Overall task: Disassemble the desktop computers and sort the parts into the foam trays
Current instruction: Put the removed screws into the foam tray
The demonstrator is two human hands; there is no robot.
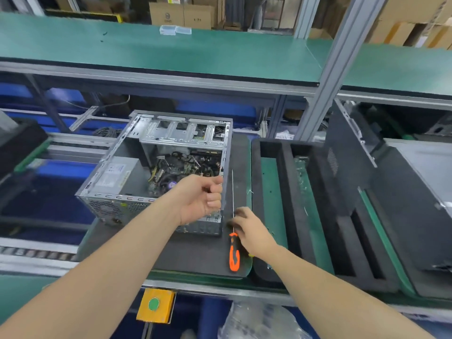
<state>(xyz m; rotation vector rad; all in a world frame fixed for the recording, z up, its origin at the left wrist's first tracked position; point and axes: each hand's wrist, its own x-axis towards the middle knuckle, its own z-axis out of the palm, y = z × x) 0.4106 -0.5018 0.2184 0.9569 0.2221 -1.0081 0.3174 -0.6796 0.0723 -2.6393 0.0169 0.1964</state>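
An open desktop computer case (pixel 156 167) lies on a dark foam mat (pixel 195 253). Its power supply (pixel 115 174), motherboard and cables are exposed. My left hand (pixel 203 195) hovers over the case's right wall with its fingers curled into a fist; nothing shows in it. A screwdriver (pixel 234 255) with an orange and black handle lies on the mat to the right of the case, its long shaft pointing away from me. My right hand (pixel 252 232) reaches down onto it, fingers curled over the shaft just above the handle. A black foam tray (pixel 285 192) with long slots stands to the right.
A dark case side panel (pixel 347 162) leans at the right beyond the tray. A green shelf (pixel 171 55) runs overhead behind the case. A yellow box with a green button (pixel 155 305) and a plastic bag (pixel 256 321) sit below the bench's front edge.
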